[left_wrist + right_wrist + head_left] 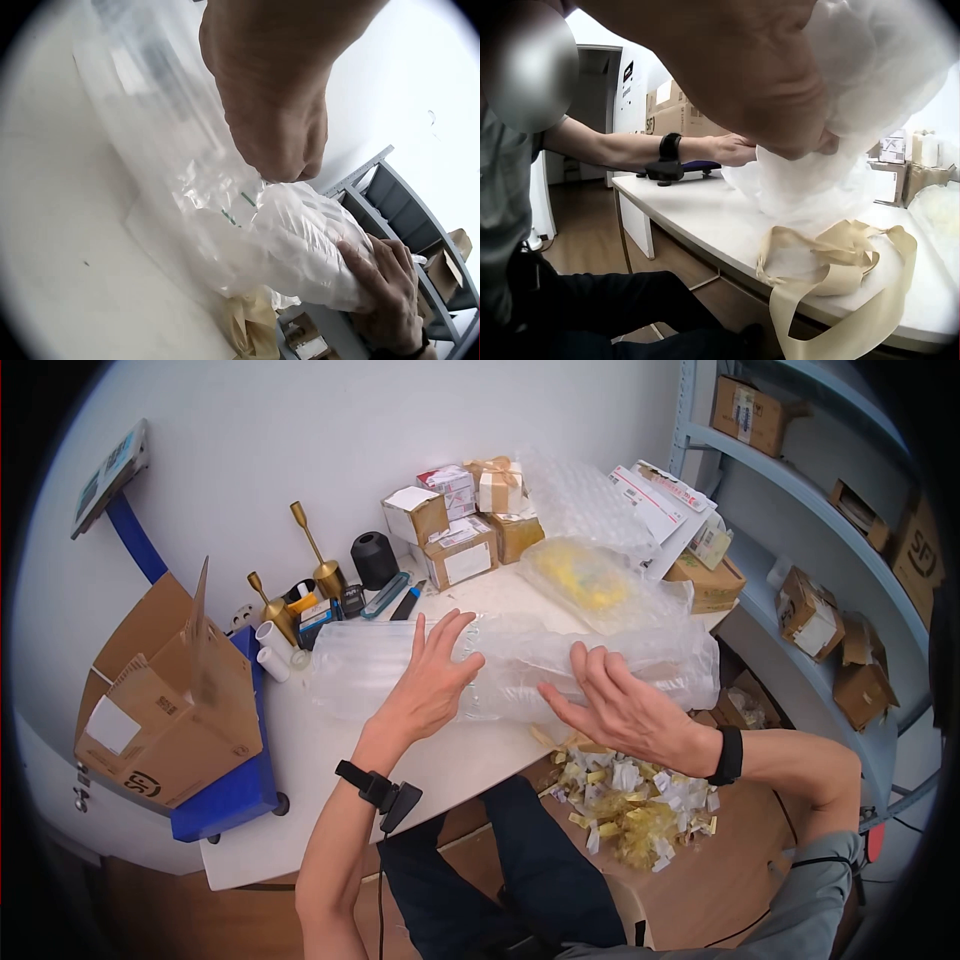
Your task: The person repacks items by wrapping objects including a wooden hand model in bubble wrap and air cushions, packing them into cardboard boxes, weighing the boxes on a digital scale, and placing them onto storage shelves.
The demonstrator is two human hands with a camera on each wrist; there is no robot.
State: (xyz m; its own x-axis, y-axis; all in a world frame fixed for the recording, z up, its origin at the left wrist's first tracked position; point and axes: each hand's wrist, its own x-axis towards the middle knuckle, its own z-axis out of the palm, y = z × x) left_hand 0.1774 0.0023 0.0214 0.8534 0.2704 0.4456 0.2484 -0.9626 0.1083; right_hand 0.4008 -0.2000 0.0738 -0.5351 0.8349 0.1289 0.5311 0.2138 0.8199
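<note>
A long bundle of clear plastic air-cushion wrap lies lengthwise across the table. Over its middle is my left hand, fingers spread and a gap showing between index finger and thumb. Close by, in the left wrist view, small green marks show on the plastic. My right hand rests on the bundle's right part, fingers extended over the top; the left wrist view shows this right hand lying along the wrap. What is inside the wrap is hidden by the cloudy plastic.
A beige ribbon hangs over the table edge. Below lies a heap of yellow and white scraps. An opened carton stands left on a blue scale. Small boxes, gold candlesticks and bubble wrap line the back.
</note>
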